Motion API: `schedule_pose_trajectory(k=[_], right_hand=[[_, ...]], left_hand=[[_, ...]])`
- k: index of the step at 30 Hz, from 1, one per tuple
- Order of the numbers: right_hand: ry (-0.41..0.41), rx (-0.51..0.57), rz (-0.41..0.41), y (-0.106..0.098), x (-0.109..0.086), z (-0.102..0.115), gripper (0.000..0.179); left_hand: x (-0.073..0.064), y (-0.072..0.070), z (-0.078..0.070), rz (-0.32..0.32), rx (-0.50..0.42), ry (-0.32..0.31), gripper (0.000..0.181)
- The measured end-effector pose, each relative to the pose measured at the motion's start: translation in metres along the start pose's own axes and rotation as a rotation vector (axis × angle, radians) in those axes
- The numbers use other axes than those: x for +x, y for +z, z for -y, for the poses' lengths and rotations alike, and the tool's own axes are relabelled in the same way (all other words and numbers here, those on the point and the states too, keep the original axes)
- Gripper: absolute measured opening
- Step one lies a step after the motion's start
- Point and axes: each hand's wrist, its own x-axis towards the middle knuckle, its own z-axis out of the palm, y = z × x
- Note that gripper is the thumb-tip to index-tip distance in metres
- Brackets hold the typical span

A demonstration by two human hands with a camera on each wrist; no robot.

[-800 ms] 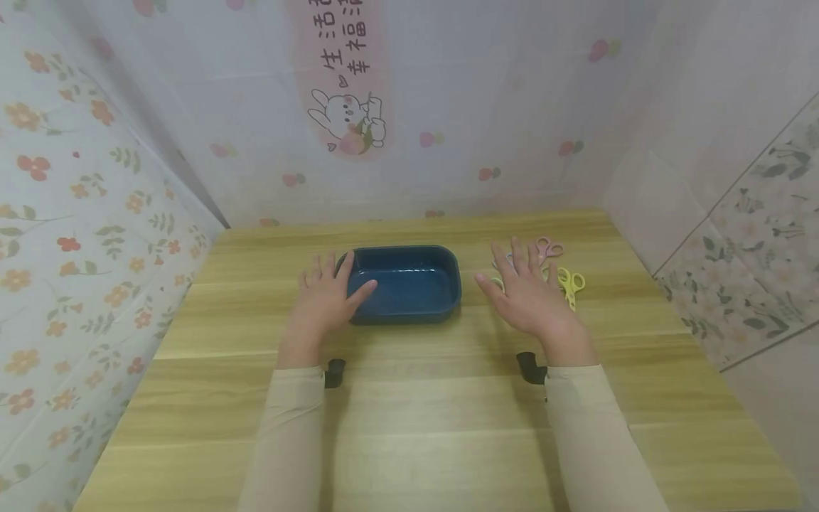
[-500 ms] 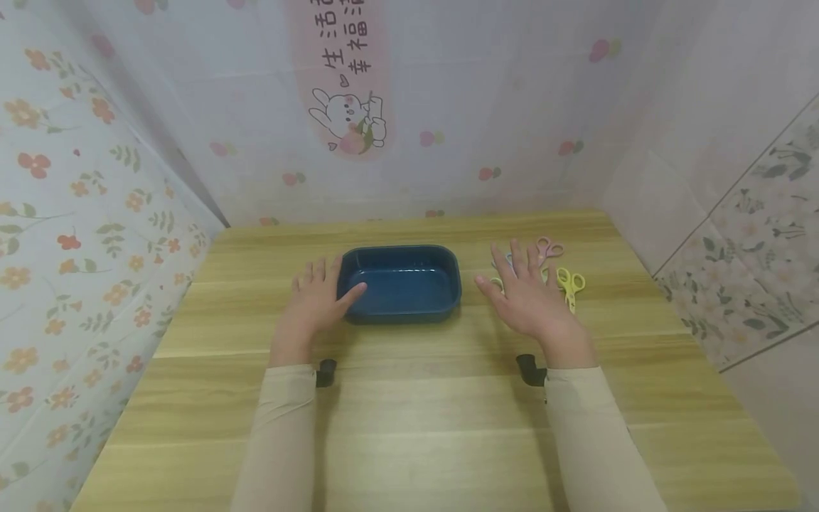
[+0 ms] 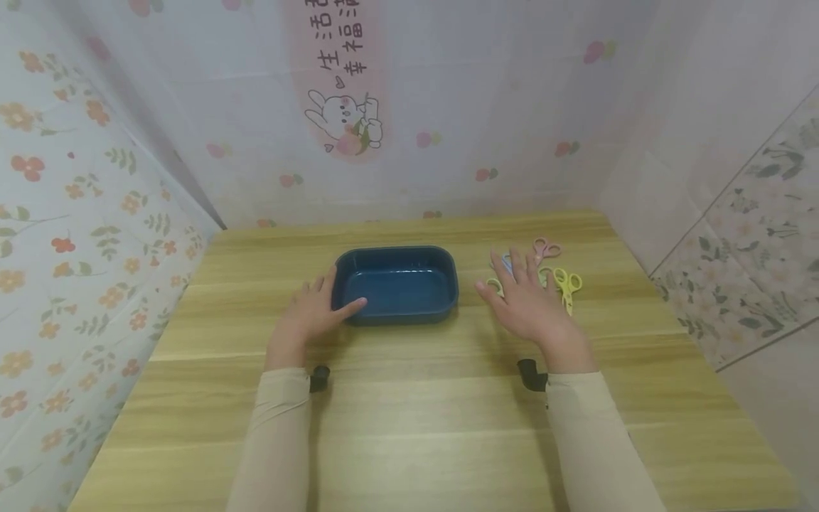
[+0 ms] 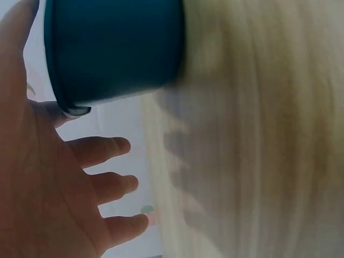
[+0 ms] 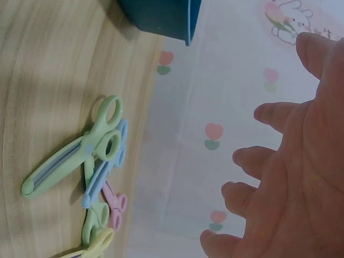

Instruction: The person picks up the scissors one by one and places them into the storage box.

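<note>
A dark blue rectangular dish (image 3: 403,318) sits on the wooden table, left of several small scissors. My left hand (image 3: 307,315) is at its left end, thumb over the near corner and fingers along the outside. In the left wrist view the index finger passes behind the rim while the other fingers stay extended and apart. With fingers spread, my right hand (image 3: 530,306) hovers over the scissors and holds nothing. The right wrist view shows green scissors (image 5: 98,128), blue scissors (image 5: 95,184), pink scissors (image 5: 113,200) and yellow scissors (image 5: 97,246) lying overlapped.
A patterned cloth (image 3: 435,92) hangs behind the table's (image 3: 409,427) far edge. A floral cloth (image 3: 83,235) lines the left side, and another patterned panel (image 3: 761,235) the right. Black camera mounts (image 3: 532,375) stick out at both wrists.
My left hand has shifted left and lowered from over the dish's left end to its outer side. The right hand, dish and scissors have stayed nearly in place.
</note>
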Motion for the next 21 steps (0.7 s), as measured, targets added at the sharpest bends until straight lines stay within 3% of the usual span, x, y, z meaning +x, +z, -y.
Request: schedule_pose_trajectory(k=[12,21], right_hand=[[0.006,0.028,0.018,-0.002,-0.005,-0.007,0.086],[0.010,0.045,0.017,-0.002,-0.012,-0.013,0.085]], left_hand=[[0.001,0.005,0.010,0.082,-0.082,-0.013,0.130],[0.003,0.000,0.008,0.138,-0.105,-0.025,0.141]])
